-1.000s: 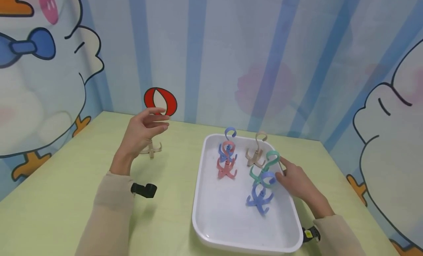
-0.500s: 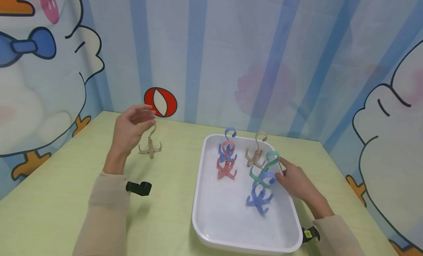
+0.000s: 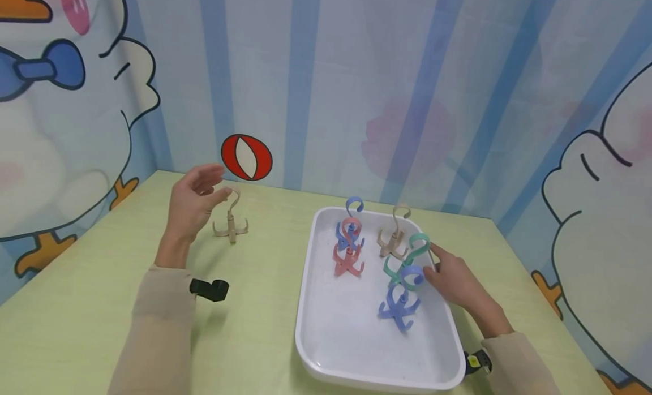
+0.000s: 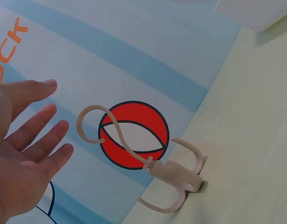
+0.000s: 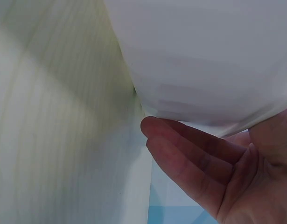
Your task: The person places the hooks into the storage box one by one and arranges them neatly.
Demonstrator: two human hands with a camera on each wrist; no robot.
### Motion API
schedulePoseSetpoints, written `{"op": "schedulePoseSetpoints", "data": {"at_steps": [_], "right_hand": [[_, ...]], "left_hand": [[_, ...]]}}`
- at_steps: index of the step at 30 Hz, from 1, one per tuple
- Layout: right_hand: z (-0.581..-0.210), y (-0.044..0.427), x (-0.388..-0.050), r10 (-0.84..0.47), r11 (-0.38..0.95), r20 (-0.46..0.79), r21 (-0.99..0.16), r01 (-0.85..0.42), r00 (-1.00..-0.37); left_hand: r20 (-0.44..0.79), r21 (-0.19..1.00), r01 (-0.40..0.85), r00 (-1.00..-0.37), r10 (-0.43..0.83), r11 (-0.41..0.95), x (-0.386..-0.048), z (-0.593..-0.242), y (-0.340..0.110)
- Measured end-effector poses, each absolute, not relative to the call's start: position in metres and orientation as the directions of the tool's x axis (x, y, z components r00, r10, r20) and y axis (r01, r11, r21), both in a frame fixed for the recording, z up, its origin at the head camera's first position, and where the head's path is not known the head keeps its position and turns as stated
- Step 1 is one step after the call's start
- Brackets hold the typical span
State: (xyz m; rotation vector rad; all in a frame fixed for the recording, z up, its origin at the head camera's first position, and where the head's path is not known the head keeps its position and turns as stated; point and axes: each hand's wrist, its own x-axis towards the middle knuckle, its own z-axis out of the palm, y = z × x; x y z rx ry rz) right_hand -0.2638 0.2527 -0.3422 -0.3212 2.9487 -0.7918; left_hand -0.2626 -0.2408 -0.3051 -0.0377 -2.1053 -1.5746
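Note:
A beige claw-shaped hanging hook stands upright on the table at the left, its curved hook on top. Just left of it is my left hand, fingers loosely extended and holding nothing; the left wrist view shows a gap between the fingertips and the hook. My right hand holds the right rim of the white tray, thumb over the edge and fingers along the outer wall. In the tray stand two blue hooks, a pink hook, a green hook and another beige hook.
The pale green table reaches back to a striped blue backdrop. Cartoon bird prints cover both sides, with a red-and-white ball print behind the lone beige hook.
My left hand has moved left, away from the lone beige hook, uncovering it. That hook stays standing in place. The right hand and the tray look unchanged.

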Motion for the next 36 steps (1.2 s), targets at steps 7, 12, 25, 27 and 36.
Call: {"op": "schedulePoseSetpoints", "data": {"at_steps": [7, 12, 25, 27, 36], "right_hand": [[-0.341, 0.252, -0.263, -0.226, 0.843, -0.01, -0.504, -0.19, -0.974], [-0.341, 0.252, -0.262, -0.227, 0.84, -0.007, -0.507, -0.192, -0.974], [-0.34, 0.252, -0.262, -0.231, 0.834, -0.004, -0.516, -0.196, -0.973], [-0.34, 0.252, -0.262, -0.229, 0.834, -0.004, -0.516, -0.194, -0.973], [-0.341, 0.252, -0.262, -0.228, 0.829, 0.002, -0.524, -0.195, -0.974]], "left_hand": [[0.356, 0.911, 0.276, -0.901, -0.248, 0.305, -0.27, -0.317, -0.244], [0.307, 0.927, 0.237, -0.924, -0.227, 0.291, -0.277, -0.327, -0.246], [0.267, 0.925, 0.193, -0.943, -0.198, 0.328, -0.284, -0.338, -0.241], [0.268, 0.924, 0.192, -0.941, -0.205, 0.331, -0.284, -0.34, -0.24], [0.254, 0.923, 0.157, -0.934, -0.251, 0.35, -0.288, -0.346, -0.239]]}}
